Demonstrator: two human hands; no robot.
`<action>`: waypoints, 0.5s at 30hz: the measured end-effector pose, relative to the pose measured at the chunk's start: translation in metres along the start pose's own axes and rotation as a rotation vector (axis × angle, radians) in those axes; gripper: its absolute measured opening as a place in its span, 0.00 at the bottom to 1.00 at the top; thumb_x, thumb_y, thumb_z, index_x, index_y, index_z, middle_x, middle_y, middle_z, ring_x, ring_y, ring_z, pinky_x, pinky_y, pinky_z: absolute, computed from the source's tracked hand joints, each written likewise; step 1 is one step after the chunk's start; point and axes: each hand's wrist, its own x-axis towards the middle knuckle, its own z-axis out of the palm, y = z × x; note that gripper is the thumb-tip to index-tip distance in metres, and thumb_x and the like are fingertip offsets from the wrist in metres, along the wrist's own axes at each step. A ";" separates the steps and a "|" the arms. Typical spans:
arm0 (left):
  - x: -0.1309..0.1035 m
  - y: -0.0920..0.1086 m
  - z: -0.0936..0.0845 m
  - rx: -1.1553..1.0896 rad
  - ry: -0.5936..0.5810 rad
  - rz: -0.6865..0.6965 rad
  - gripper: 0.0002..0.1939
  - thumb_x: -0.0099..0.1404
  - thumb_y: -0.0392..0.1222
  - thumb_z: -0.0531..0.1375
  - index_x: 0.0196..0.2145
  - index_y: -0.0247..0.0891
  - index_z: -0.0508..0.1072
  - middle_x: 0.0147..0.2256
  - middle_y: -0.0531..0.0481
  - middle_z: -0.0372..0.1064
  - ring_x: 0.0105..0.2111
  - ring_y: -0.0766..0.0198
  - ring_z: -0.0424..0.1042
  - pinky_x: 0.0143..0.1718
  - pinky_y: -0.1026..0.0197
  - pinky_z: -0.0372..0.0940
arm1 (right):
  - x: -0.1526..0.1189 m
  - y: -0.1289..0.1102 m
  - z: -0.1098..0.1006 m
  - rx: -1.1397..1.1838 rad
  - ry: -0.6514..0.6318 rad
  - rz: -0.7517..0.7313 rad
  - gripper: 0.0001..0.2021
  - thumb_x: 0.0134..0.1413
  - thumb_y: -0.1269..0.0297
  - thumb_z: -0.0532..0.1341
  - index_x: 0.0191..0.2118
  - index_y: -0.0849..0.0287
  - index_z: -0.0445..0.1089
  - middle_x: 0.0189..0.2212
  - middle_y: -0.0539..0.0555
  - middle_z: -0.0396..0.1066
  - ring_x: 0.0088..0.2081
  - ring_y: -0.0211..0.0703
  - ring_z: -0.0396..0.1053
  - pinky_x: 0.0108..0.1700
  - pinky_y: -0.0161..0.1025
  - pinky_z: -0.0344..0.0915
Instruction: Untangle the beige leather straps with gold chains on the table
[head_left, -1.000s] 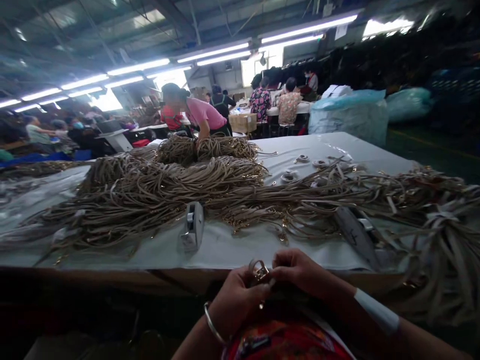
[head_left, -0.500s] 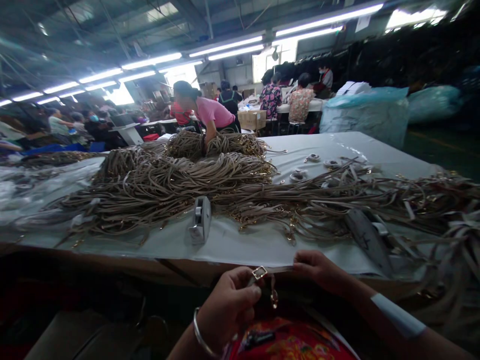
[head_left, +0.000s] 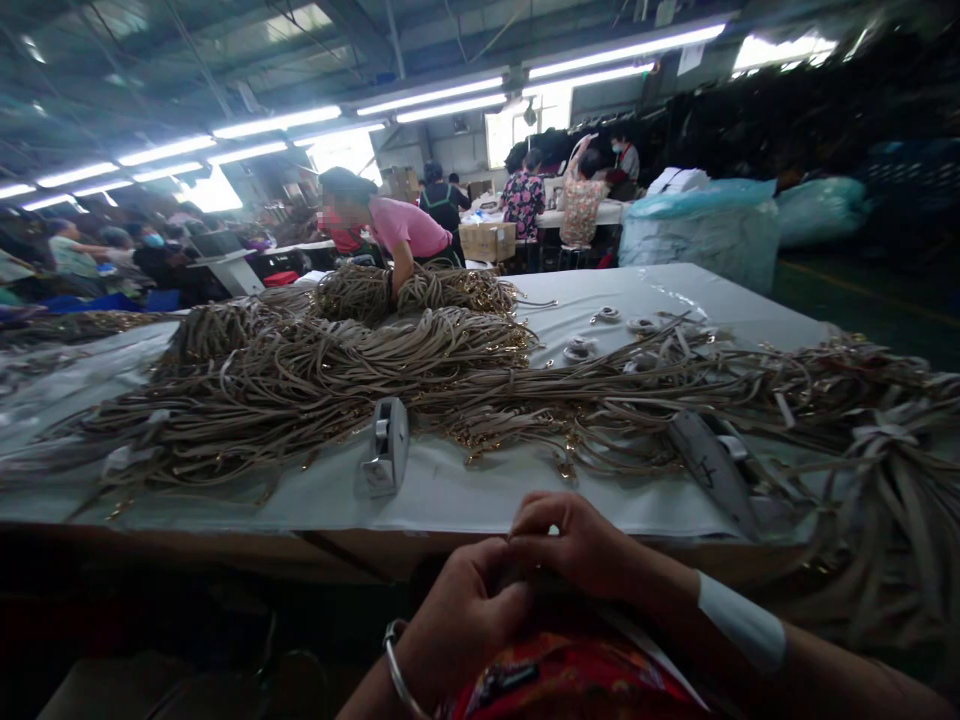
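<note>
Close to my lap, just off the table's near edge, both hands meet fingertip to fingertip. My left hand point(head_left: 466, 612), with a bangle on its wrist, is closed; half a second ago a strap with a square gold buckle showed in it, and my fingers now hide it. My right hand point(head_left: 581, 548) pinches thumb against finger right beside the left fingertips. What lies in that pinch is hidden. Beyond the hands, many grey-brown straps point(head_left: 360, 350) with gold metal ends lie heaped across the white table point(head_left: 465, 500).
A grey tape dispenser point(head_left: 387, 448) stands near the front edge, and another dispenser point(head_left: 709, 468) sits at the right. Tape rolls point(head_left: 579, 349) lie behind the straps. A tied strap bundle point(head_left: 892, 480) hangs over the right edge. Across the table a person in pink point(head_left: 412, 228) reaches into the heap.
My right hand has moved left to meet my left hand. The gold buckle and dangling strap end that showed at the left fingertips are now covered. The view has shifted slightly.
</note>
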 end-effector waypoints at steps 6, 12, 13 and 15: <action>0.001 -0.006 -0.005 -0.119 -0.067 -0.030 0.14 0.60 0.47 0.64 0.37 0.32 0.75 0.31 0.48 0.71 0.30 0.65 0.65 0.32 0.63 0.60 | -0.010 0.004 0.000 0.420 0.100 0.147 0.14 0.51 0.54 0.68 0.28 0.62 0.75 0.21 0.48 0.67 0.20 0.32 0.59 0.22 0.31 0.56; 0.003 0.001 -0.002 0.152 -0.108 0.019 0.17 0.65 0.51 0.61 0.33 0.31 0.75 0.30 0.47 0.72 0.30 0.65 0.64 0.30 0.64 0.58 | -0.017 -0.002 0.002 0.576 0.064 0.232 0.20 0.50 0.48 0.68 0.24 0.61 0.67 0.16 0.44 0.60 0.17 0.29 0.51 0.19 0.30 0.48; 0.003 0.002 -0.001 0.201 -0.100 0.027 0.17 0.65 0.51 0.60 0.32 0.31 0.74 0.29 0.48 0.72 0.29 0.65 0.64 0.29 0.64 0.57 | -0.020 -0.002 0.001 0.529 0.069 0.206 0.20 0.50 0.49 0.68 0.24 0.62 0.67 0.16 0.44 0.60 0.19 0.29 0.52 0.21 0.30 0.50; 0.004 0.005 0.000 0.294 -0.072 0.044 0.19 0.67 0.51 0.59 0.29 0.31 0.73 0.26 0.49 0.70 0.27 0.67 0.61 0.28 0.64 0.55 | -0.025 -0.003 0.000 0.370 0.089 0.125 0.20 0.49 0.50 0.69 0.24 0.64 0.70 0.19 0.46 0.61 0.24 0.31 0.55 0.27 0.30 0.55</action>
